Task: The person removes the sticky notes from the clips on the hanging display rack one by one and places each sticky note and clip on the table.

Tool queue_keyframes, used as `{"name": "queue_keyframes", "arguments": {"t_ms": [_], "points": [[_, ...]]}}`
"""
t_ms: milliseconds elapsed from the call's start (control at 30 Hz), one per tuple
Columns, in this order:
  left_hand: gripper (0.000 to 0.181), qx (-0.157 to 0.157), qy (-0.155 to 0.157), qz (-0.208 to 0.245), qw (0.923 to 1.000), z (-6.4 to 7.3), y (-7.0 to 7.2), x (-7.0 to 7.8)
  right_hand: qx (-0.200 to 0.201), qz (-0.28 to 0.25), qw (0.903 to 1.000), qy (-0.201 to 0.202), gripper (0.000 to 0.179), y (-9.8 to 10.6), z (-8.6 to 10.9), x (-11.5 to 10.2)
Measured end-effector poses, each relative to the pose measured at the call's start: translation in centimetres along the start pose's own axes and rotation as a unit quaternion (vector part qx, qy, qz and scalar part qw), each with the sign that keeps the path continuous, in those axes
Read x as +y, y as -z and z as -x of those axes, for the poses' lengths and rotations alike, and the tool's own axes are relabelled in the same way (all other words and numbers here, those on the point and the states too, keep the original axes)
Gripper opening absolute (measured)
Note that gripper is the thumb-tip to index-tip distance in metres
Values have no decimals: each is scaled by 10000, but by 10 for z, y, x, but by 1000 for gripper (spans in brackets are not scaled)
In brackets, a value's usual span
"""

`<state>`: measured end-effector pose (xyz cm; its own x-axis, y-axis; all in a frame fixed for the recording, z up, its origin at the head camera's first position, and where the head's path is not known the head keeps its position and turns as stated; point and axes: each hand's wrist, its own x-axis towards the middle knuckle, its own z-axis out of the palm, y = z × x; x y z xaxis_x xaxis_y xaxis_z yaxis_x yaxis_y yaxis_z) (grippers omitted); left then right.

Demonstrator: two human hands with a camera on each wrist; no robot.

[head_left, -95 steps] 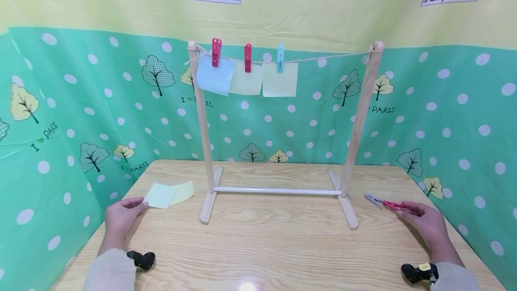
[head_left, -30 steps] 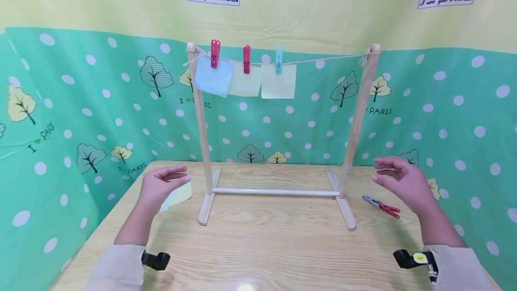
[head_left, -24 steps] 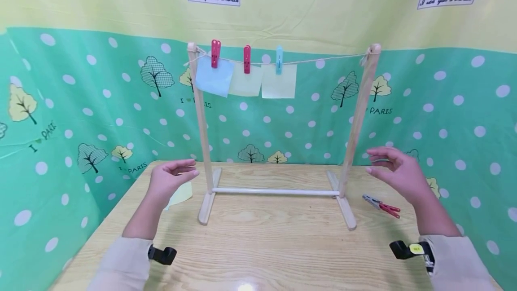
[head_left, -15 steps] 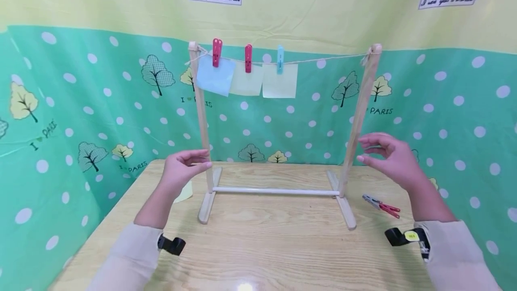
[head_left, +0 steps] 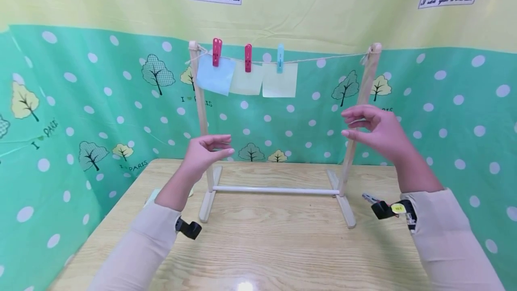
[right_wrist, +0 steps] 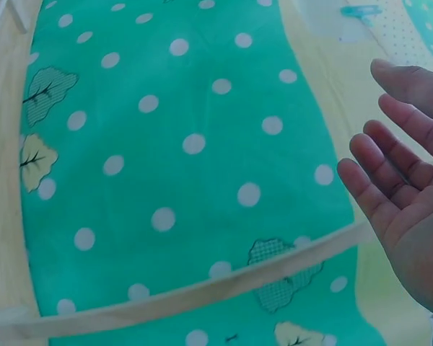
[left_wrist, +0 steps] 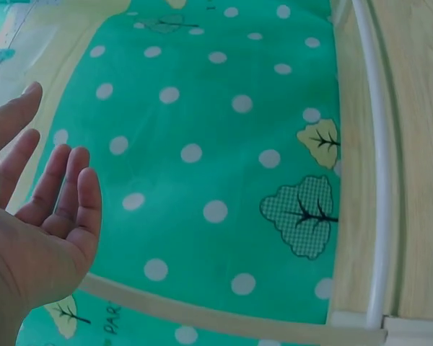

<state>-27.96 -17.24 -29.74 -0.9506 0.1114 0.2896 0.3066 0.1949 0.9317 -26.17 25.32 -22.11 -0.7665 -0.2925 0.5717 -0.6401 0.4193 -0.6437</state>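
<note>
My left hand (head_left: 203, 155) is raised in front of the rack's left post (head_left: 203, 111), fingers loosely bent, nothing between them. In the left wrist view, the left palm (left_wrist: 40, 252) faces up with bare fingers. My right hand (head_left: 377, 133) hovers in front of the right post (head_left: 367, 80), thumb apart from the fingers; the right wrist view shows that hand (right_wrist: 418, 216) holding nothing. From the string hang a blue paper note (head_left: 215, 77) and two pale notes, one at the middle (head_left: 247, 82) and one rightmost (head_left: 280, 84). Two red clothespins (head_left: 216, 53) and a light blue clothespin (head_left: 280, 59) clip them.
The rack's white crossbar (head_left: 274, 189) joins two wooden feet on the table (head_left: 262, 246). A grey clothespin (head_left: 369, 198) lies at the right, partly hidden by the wrist camera (head_left: 383, 210). Paper (head_left: 151, 196) shows behind the left forearm. A dotted curtain (head_left: 456, 116) surrounds the table.
Earlier, my left hand was at the loose notes and my right at the red clothespin on the table. Both hands left these, then rose and moved inward toward the rack. The hung notes stay put.
</note>
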Motion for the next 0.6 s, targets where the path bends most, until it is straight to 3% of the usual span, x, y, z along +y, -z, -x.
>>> {"name": "queue_keyframes", "arguments": {"t_ms": [333,600], "points": [[50,-85,-76,30,9999,-13,-18,17,-76,-30,9998,163,37,0,-24,-19],[47,-123,-158,317,9993,-26,-28,27,-83,-124,9996,248,36,-1,-42,-36]]}}
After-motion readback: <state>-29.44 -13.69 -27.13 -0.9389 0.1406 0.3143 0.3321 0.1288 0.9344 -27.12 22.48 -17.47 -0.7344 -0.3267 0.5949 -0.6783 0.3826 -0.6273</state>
